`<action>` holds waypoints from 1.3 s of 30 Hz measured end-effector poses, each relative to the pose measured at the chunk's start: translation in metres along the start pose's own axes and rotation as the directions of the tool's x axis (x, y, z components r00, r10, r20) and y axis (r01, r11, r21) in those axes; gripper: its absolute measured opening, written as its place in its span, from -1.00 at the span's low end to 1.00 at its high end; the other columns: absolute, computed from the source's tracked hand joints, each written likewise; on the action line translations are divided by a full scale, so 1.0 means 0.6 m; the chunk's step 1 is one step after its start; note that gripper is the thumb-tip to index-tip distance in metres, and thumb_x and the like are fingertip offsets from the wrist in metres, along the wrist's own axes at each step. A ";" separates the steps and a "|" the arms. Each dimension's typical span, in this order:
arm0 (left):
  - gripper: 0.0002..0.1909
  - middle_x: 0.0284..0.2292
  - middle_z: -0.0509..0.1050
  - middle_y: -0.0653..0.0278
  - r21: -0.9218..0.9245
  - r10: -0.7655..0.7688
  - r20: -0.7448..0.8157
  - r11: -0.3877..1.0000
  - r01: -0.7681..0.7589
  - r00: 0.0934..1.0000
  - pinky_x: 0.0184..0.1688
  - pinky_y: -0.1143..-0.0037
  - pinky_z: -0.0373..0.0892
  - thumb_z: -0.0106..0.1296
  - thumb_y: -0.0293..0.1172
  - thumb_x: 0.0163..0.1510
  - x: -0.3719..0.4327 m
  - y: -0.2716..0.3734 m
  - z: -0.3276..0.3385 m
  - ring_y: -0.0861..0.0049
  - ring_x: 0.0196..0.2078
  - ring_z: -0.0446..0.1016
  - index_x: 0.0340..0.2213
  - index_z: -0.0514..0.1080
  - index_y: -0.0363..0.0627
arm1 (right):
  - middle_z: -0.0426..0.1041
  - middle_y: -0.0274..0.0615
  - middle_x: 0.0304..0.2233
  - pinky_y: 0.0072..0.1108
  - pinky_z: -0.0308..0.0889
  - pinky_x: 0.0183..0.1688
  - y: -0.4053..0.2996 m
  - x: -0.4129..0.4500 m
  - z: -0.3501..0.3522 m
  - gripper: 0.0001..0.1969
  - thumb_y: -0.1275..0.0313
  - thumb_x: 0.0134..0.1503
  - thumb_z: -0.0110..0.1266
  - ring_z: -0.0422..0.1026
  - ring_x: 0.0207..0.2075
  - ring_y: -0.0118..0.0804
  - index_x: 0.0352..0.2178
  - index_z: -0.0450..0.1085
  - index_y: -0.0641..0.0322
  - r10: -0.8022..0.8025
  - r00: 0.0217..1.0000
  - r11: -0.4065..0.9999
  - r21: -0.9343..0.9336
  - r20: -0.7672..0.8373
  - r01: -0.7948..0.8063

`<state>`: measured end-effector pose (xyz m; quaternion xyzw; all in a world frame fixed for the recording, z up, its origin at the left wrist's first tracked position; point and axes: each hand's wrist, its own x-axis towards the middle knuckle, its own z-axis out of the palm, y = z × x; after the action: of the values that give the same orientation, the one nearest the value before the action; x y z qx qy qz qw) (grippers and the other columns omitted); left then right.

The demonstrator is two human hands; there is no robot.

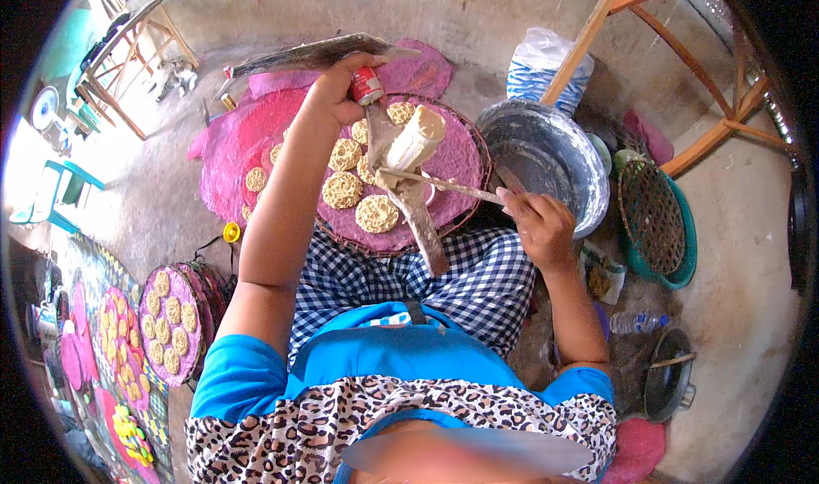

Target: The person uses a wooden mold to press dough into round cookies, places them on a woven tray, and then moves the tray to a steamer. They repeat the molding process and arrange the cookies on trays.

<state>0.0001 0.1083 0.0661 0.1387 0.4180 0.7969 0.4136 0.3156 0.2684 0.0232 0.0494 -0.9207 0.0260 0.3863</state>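
My left hand (349, 90) is closed around a red and white can (366, 86) at the end of a wooden press, whose long dark board (313, 54) crosses above the hand. A white cylinder (417, 140) filled with pale dough sits in the press. My right hand (537, 228) grips a thin dough-smeared stick (457, 186), its far end touching the press below the cylinder. The lower wooden arm (419, 225) points towards my lap. Under the press, coiled noodle-like dough rounds (376, 213) lie on a pink cloth (457, 158) over a round woven tray.
A large dough-smeared basin (563, 164) stands right of the tray. Beyond it are a woven basket (652, 218) in a teal basin and a wooden frame (592, 36). More dough rounds lie on a stacked tray (169, 324) at the left. A water bottle (636, 322) lies at the right.
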 end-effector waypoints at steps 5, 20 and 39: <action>-0.84 -0.63 0.36 0.19 -0.022 -0.058 0.085 0.998 0.060 0.995 -0.56 0.28 0.35 0.00 -0.36 -0.09 0.001 -0.011 -0.005 0.35 -0.62 0.36 -0.50 0.36 -0.21 | 0.37 -0.34 -0.53 -0.50 0.26 -0.54 0.030 0.011 0.000 -0.59 0.50 -0.16 0.02 0.33 -0.57 -0.28 -0.18 0.36 -0.06 -0.058 0.981 0.998 -0.044 -0.184 0.051; -0.75 -0.51 0.35 0.17 -0.268 0.493 0.038 0.843 -0.467 0.869 -0.40 0.39 0.32 -0.05 -0.43 -0.11 -0.032 0.007 -0.042 0.39 -0.46 0.35 -0.34 0.31 -0.29 | 0.31 -0.30 -0.62 -0.77 0.18 -0.63 -0.026 -0.054 0.002 -0.66 0.47 0.08 -0.13 0.24 -0.66 -0.58 -0.06 0.21 0.26 0.616 0.504 -0.024 0.654 0.605 -0.756; -0.73 -0.27 0.34 0.23 0.723 1.000 -0.016 0.019 -0.691 0.012 -0.29 0.58 0.37 -0.03 -0.65 -0.13 -0.110 -0.095 0.029 0.51 -0.28 0.36 -0.29 0.33 -0.23 | 0.24 -0.34 -0.65 -0.75 0.17 -0.72 -0.192 0.011 0.121 -0.58 0.43 0.15 -0.23 0.20 -0.73 -0.59 0.07 0.03 0.05 0.458 0.579 -0.538 0.729 0.675 -0.424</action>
<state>0.0820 0.0845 0.0404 0.2495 0.5199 0.7137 -0.3977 0.2724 0.1474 -0.0215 -0.1102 -0.4412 0.8783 0.1474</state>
